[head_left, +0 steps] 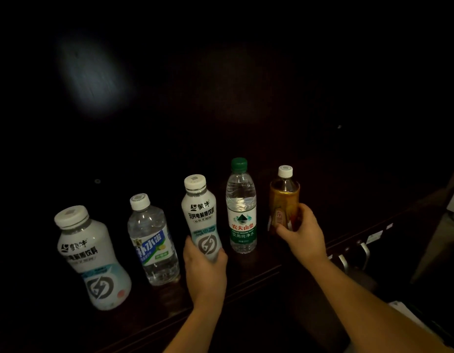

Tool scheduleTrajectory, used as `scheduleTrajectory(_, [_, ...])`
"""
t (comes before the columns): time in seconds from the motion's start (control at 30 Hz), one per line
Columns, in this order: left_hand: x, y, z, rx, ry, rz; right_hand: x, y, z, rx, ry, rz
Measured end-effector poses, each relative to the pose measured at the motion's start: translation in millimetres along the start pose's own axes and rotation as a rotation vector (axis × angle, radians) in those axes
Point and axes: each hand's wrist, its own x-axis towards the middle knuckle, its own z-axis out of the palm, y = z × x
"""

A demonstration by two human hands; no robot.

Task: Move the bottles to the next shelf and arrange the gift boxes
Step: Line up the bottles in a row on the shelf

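While five bottles are standing in a row along the front of the dark wooden shelf [246,273], both hands are gripping one each. Two of the five are white electrolyte drinks: the larger white bottle [92,258] is sitting at the far left, and the slimmer white bottle [201,215] is occupying the middle. Two are clear water bottles: the blue-labelled bottle [152,240] is standing between the two white ones, and the green-capped bottle [241,207] is standing upright just right of the middle. One amber tea bottle [284,200] with a white cap is closing the row at the right end.

The left hand [204,263] is reaching in from below, its fingers wrapping around the lower part of the slimmer white bottle, which is leaning slightly left. The right hand [301,234] is stretching forward on an extended arm, thumb and fingers clamping the lower body of the amber tea bottle. Metal handles [353,253] are showing below the shelf edge at the right.
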Motion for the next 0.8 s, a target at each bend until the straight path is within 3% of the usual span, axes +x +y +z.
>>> scheduleTrajectory(0.13, [-1, 1, 0, -0.001, 0.004, -0.004, 2, 2, -7, 0.131, -0.138, 0.027])
scheduleTrajectory(0.3, [-1, 2, 0, 0.020, 0.002, -0.003, 2, -4, 11, -0.044, -0.022, -0.004])
scheduleTrajectory(0.5, [-1, 4, 0, 0.018, -0.002, -0.022, 3, 5, 9, 0.079, -0.138, 0.003])
scheduleTrajectory(0.8, [-2, 3, -1, 0.020, -0.015, -0.029, 3, 8, 5, 0.075, -0.173, 0.011])
